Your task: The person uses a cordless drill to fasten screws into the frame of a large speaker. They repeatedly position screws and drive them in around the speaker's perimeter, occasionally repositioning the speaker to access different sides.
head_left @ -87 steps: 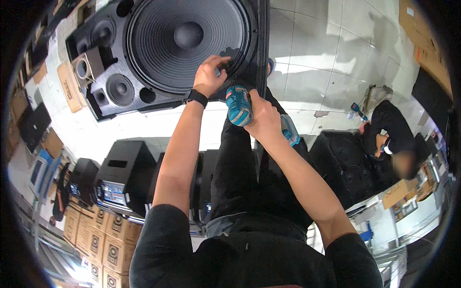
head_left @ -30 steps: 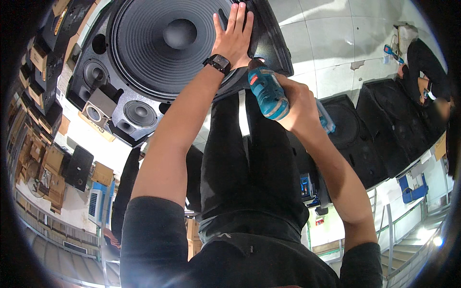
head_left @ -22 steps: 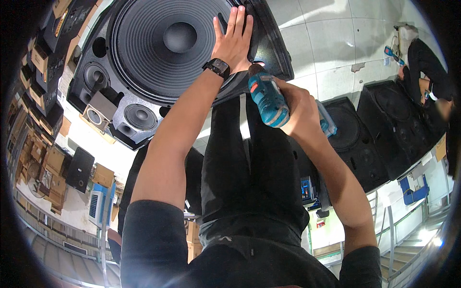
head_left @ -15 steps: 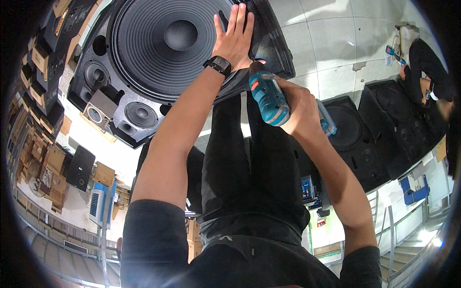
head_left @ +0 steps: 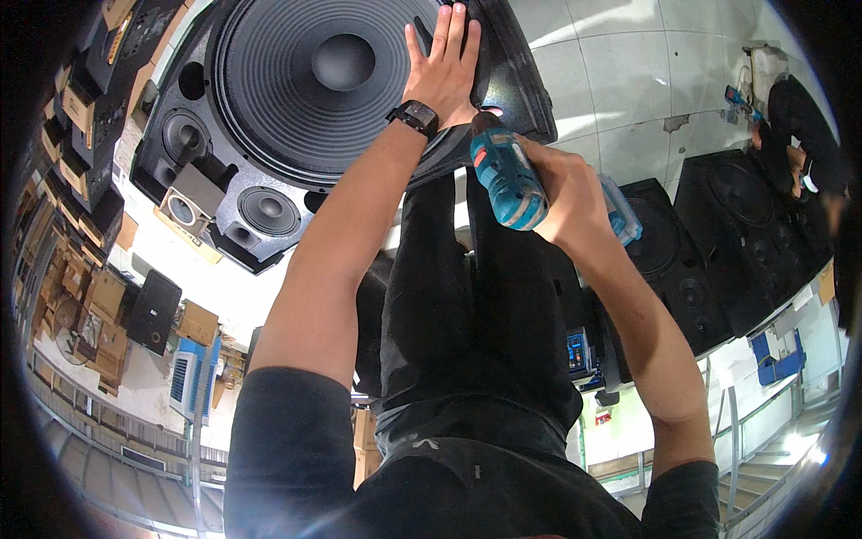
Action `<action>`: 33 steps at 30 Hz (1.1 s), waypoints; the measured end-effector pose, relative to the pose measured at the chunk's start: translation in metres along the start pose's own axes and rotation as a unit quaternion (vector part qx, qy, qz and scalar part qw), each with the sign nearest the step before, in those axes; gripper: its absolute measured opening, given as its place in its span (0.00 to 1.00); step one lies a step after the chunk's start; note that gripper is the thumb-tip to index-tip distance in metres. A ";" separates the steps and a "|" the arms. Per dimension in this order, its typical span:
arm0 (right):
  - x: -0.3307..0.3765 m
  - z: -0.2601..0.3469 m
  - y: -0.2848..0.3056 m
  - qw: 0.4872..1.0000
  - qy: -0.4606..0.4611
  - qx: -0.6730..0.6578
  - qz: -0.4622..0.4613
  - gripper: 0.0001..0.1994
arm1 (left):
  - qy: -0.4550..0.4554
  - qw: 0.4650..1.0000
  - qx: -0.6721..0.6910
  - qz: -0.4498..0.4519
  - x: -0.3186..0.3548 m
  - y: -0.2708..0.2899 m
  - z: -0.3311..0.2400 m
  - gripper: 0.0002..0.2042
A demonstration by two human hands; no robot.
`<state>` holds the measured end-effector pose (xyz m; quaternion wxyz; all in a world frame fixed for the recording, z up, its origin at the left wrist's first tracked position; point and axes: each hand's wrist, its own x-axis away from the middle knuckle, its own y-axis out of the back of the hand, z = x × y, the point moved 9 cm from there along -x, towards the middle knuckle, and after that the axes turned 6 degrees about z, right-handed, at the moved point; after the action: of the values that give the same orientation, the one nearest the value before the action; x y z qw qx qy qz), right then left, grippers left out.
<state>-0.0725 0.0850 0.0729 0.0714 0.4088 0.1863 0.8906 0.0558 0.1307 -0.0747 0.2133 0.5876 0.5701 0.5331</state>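
Observation:
A large black speaker cabinet point(head_left: 516, 67) lies in front of me, its big ribbed woofer cone point(head_left: 269, 99) facing up. My left hand point(head_left: 444, 81) is laid on the woofer's right rim with the fingers spread. In my right hand point(head_left: 575, 193) is a teal cordless drill point(head_left: 509, 184), gripped by its handle. The drill's dark nose points at the cabinet's near right part, just beside my left palm. Its tip, and whether it touches a screw there, I cannot make out. Two smaller drivers point(head_left: 269, 208) sit on the cabinet's left side.
More black speakers point(head_left: 741, 202) stand to the right. A person in dark clothes point(head_left: 799, 117) crouches beyond them, near another teal drill point(head_left: 738, 97). Boxes and equipment point(head_left: 85, 108) line the left side, with a blue and white unit point(head_left: 191, 377) lower down. Tiled floor point(head_left: 620, 72) lies behind.
The view has shifted slightly, so the cabinet and both my hands appear a little to the right. My left hand stays spread on the speaker, and the drill stays at the same spot.

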 end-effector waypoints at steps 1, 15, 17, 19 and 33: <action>-0.001 0.000 -0.001 1.000 0.004 -0.004 0.008 0.24 | 0.000 1.000 -0.011 -0.002 0.000 0.000 0.000 0.68; 0.001 0.025 0.007 0.995 0.087 0.037 -0.004 0.19 | -0.010 0.962 -0.176 -0.209 0.003 -0.007 -0.004 0.57; 0.002 0.023 0.006 0.995 0.081 0.056 -0.005 0.19 | -0.003 0.958 -0.201 -0.206 0.003 -0.010 -0.004 0.55; 0.001 0.018 0.004 0.996 0.065 0.056 0.007 0.20 | 0.013 0.963 -0.230 -0.141 -0.001 -0.022 0.000 0.53; -0.011 -0.001 -0.007 0.987 -0.007 0.133 0.091 0.29 | 0.008 0.984 -0.153 -0.091 0.001 -0.005 -0.003 0.39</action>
<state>-0.0660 0.0880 0.0622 -0.0639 0.4361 0.2640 0.8579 0.0508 0.1319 -0.0777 0.3435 0.4891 0.5349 0.5972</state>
